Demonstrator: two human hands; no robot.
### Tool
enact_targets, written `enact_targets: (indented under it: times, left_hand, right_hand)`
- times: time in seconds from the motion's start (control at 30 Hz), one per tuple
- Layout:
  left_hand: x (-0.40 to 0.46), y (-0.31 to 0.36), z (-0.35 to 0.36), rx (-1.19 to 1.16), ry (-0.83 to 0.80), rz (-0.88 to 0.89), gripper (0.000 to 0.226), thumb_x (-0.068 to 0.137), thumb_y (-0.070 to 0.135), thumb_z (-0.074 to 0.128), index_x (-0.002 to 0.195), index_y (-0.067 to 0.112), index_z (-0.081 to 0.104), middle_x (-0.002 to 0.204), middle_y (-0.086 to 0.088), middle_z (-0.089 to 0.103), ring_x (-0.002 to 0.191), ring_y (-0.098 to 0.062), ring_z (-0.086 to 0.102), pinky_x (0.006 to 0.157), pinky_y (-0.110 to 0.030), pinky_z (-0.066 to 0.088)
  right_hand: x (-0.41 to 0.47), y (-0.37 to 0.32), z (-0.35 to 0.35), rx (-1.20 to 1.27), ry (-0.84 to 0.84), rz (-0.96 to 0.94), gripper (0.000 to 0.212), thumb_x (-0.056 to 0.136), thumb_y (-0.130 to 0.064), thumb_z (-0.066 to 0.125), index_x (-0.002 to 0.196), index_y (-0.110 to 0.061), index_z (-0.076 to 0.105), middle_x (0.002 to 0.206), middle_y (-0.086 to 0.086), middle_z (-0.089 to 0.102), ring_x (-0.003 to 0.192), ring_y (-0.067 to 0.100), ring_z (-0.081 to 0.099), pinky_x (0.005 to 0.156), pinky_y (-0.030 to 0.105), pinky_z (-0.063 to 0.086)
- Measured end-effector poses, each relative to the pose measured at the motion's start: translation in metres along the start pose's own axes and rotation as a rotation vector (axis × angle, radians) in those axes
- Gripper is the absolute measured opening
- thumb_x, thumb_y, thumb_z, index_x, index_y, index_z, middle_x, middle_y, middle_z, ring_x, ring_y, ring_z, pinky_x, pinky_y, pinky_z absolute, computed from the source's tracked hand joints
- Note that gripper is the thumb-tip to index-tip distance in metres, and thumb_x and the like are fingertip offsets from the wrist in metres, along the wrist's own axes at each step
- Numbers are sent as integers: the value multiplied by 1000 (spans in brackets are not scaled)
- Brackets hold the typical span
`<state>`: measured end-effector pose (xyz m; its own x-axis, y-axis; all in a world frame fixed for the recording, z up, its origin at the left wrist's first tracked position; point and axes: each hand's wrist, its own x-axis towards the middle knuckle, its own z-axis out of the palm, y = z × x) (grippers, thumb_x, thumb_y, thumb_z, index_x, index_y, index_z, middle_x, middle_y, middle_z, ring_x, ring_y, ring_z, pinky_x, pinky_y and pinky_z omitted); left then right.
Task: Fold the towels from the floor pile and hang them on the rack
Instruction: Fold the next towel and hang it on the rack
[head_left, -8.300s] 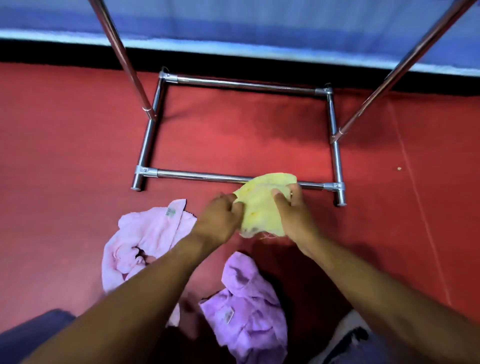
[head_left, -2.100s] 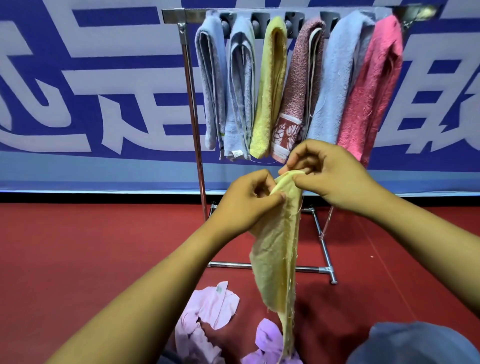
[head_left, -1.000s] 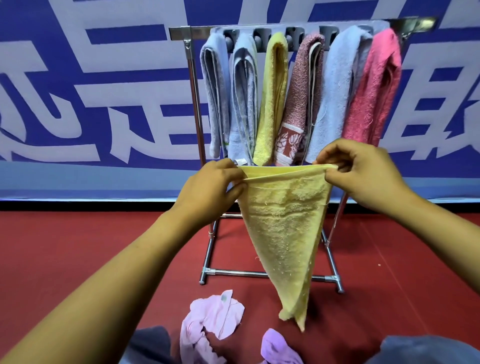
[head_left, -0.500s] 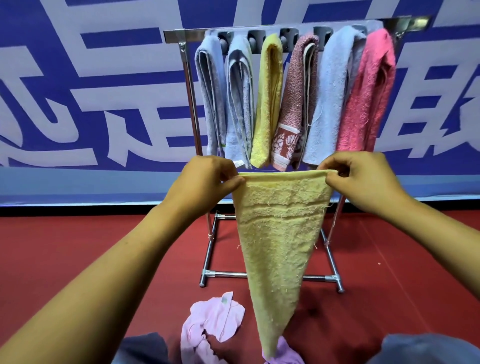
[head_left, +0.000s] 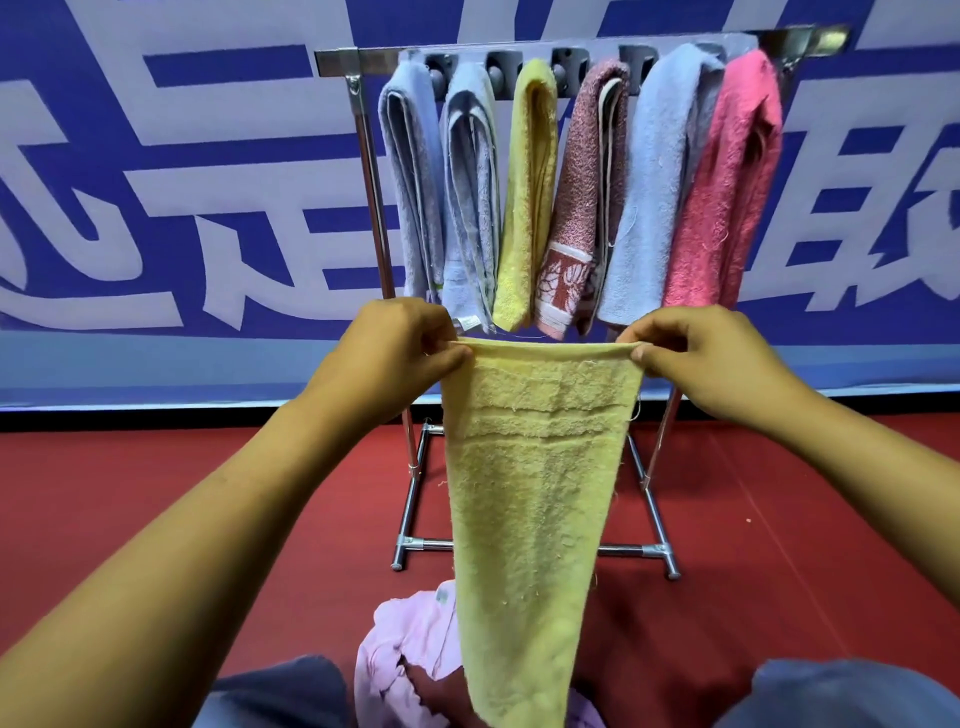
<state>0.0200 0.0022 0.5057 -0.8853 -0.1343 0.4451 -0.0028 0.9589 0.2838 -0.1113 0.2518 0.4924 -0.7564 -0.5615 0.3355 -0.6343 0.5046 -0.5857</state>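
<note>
A yellow towel (head_left: 524, 499) hangs full length in front of me, held up by its top edge. My left hand (head_left: 387, 348) pinches the top left corner and my right hand (head_left: 711, 353) pinches the top right corner. Behind it stands the metal rack (head_left: 358, 111) with several folded towels over its top bar: blue ones, a yellow one (head_left: 524, 192), a patterned red-brown one and a pink one (head_left: 727, 182). A pale pink towel (head_left: 410, 639) lies crumpled on the red floor, partly hidden by the yellow towel.
A blue and white banner wall (head_left: 156, 182) runs behind the rack. The rack's base frame (head_left: 657, 551) rests on the red floor (head_left: 130, 509). My knees in grey-blue trousers (head_left: 831, 696) show at the bottom edge.
I lifted the yellow towel from the floor and spread it between both hands. In the last second its lower part dropped from a bunched triangle into a long straight hang.
</note>
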Motion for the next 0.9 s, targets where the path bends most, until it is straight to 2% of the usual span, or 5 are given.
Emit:
enact_targets:
  times: [0.2,0.4,0.67,0.77,0.9]
  left_hand:
    - [-4,2,-3,44,-9,28,13,81,17,66,70,19,59,61,13,50,62,-10,52,61,-29,44]
    - [-2,-1,-1,-33,25,-95,18,82,19,70,68,22,59,60,14,54,60,2,50,53,-8,34]
    - [-1,3,5,-224,41,-259,19,79,17,75,66,12,62,59,8,58,51,7,50,51,-7,35]
    - [0,4,7,-257,51,-290,19,78,12,70,65,13,57,63,-1,63,54,-2,53,52,-16,40]
    - [-2,3,4,-327,35,-293,16,78,10,70,74,14,55,71,-5,67,71,-21,64,67,-34,50]
  right_hand:
    - [3,4,6,209,39,57,32,80,2,69,98,-25,66,88,6,72,80,18,63,80,25,49]
    - [6,5,5,195,49,29,33,82,3,66,105,-20,68,86,-3,70,70,-7,61,73,3,44]
    - [9,4,1,153,42,52,21,80,-3,71,94,-19,73,80,-3,71,72,2,60,76,17,46]
    - [9,0,2,80,25,5,22,82,-5,69,89,-25,72,73,-11,68,62,-8,56,62,6,38]
    - [9,-2,0,3,-5,-29,22,84,-7,67,92,-26,73,77,-5,70,67,3,56,60,7,37]
